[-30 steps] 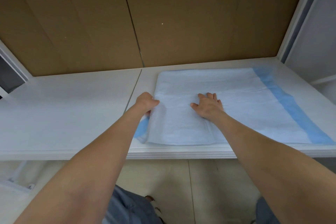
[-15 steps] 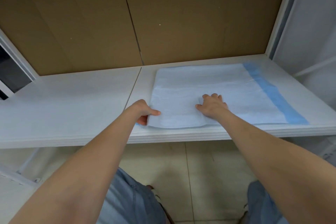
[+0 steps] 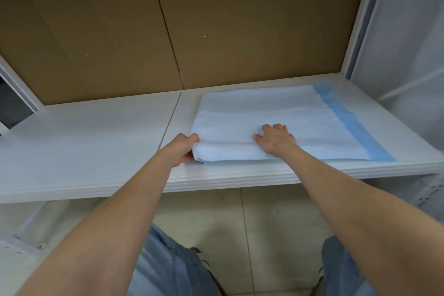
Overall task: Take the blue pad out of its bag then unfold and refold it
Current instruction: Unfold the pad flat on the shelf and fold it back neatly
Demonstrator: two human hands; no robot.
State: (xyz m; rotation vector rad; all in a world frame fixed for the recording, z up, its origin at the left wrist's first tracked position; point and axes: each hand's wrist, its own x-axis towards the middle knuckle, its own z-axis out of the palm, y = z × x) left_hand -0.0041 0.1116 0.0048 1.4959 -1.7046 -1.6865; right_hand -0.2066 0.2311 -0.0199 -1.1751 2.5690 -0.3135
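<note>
Two bare hands are on the blue pad [image 3: 288,113]. The pad lies on the right half of a white shelf [image 3: 84,142], close to the front edge. It is folded, so more than one layer shows along its near side. Most of it is pale blue. A darker blue strip [image 3: 348,122] runs down its right side from back to front.

The left hand [image 3: 185,149] grasps the near left corner of the pad. Its thumb lies on top and its fingers are tucked under the edge. A small bit of darker blue peeks out just under that hand, on the shelf.

The right hand [image 3: 276,139] lies flat on top of the pad, near the front and a little left of the middle. Its fingers are straight and a little spread, and they press down on the top layer. This hand holds nothing.

The two hands are near each other but do not touch.

The shelf has a thin line [image 3: 171,118] that runs from back to front, just left of the pad. Behind the shelf stands a brown board [image 3: 96,31] with a dark crack down it. A white post [image 3: 356,31] stands at the right end of the board. Below the shelf are pale floor tiles [image 3: 264,223] and the person's legs in blue jeans [image 3: 168,267].
</note>
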